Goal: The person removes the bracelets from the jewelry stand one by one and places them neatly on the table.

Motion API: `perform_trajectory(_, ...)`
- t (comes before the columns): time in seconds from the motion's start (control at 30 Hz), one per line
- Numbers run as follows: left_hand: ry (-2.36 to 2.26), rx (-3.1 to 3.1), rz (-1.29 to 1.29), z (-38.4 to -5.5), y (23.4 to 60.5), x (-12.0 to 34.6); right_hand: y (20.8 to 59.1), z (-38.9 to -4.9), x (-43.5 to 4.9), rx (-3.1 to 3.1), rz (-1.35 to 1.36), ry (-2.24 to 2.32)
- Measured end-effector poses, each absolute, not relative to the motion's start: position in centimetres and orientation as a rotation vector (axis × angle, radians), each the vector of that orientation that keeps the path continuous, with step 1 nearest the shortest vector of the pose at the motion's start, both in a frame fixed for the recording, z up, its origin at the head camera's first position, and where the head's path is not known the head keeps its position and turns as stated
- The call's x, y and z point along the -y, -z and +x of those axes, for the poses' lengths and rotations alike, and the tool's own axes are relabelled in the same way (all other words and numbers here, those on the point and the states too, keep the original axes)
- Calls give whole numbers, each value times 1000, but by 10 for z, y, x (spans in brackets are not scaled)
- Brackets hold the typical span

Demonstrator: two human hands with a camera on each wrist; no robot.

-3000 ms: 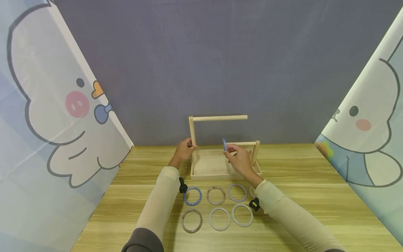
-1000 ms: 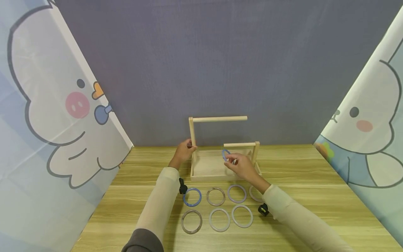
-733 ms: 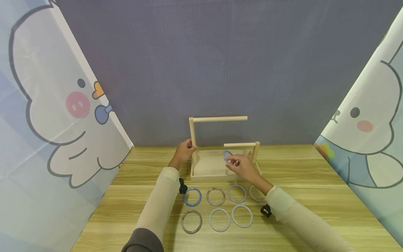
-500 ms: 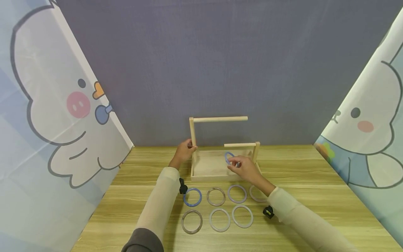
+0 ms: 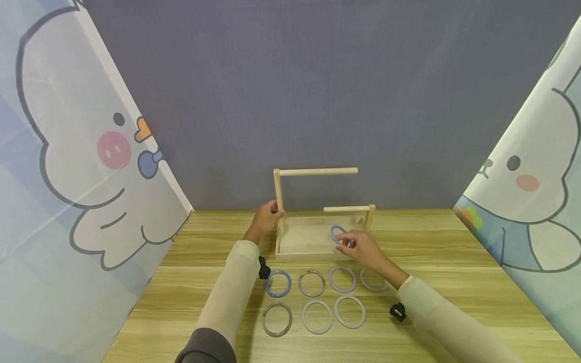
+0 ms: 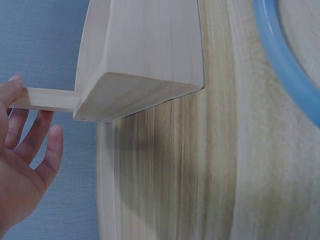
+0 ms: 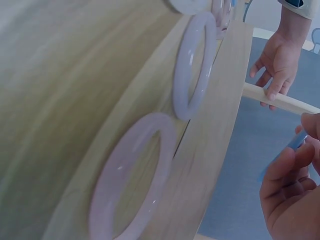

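My right hand [image 5: 363, 248] pinches a light blue bangle [image 5: 334, 233] on edge over the wooden tray. In the right wrist view, the same bangle [image 7: 295, 141] shows partly between thumb and fingers. My left hand [image 5: 265, 219] grips the left post [image 5: 278, 190] of a wooden bangle stand, with thumb on one side and fingers on the other in the left wrist view. The stand has a tray base [image 5: 299, 256], a high bar [image 5: 317, 172] from the left post and a lower bar [image 5: 345, 208] from the right post. Neither bar carries a bangle.
Two rows of bangles lie before the stand. Among them are a blue bangle [image 5: 278, 296], a brown bangle [image 5: 277, 335], a lavender bangle [image 5: 342, 291] and several pale ones. A grey cloth wall [image 5: 317, 101] rises behind, with cartoon-printed panels at both sides.
My right hand has come from the lower bar's free end, down and rightward toward the tray front, still pinching the blue bangle, now turned more to face the camera. The left hand stays put.
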State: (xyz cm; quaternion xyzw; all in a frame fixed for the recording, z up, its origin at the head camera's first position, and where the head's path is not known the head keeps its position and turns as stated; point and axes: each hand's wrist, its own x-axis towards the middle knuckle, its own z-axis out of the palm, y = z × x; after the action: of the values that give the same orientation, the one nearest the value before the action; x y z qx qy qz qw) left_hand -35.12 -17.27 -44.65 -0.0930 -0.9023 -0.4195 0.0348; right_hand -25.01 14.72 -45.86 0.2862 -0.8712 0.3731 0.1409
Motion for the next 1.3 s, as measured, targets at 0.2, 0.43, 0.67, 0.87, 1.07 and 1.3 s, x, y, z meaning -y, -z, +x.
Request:
perform_trajectory(0.2, 1292, 2786, -284, -353, 448, 173, 461, -244, -156, 2537, 841, -1053)
perform_trajectory(0.43, 1292, 2780, -289, -353, 447, 173, 463, -240, -165, 2561, 869, -1031)
perform_trajectory(0.67, 1284, 2775, -288, -354, 449, 173, 470, -239, -172, 2553, 945, -1014)
perform_trajectory(0.87, 1292, 2775, -286, -353, 450, 172, 474, -235, -180, 2536, 1041, -1070)
perform_trajectory(1.07, 1300, 2771, -287, -352, 450, 173, 476, -230, -187, 2486, 1140, -1092)
perform_trajectory(1.3, 1311, 2768, -287, -352, 450, 172, 481, -230, -193, 2476, 1206, -1091)
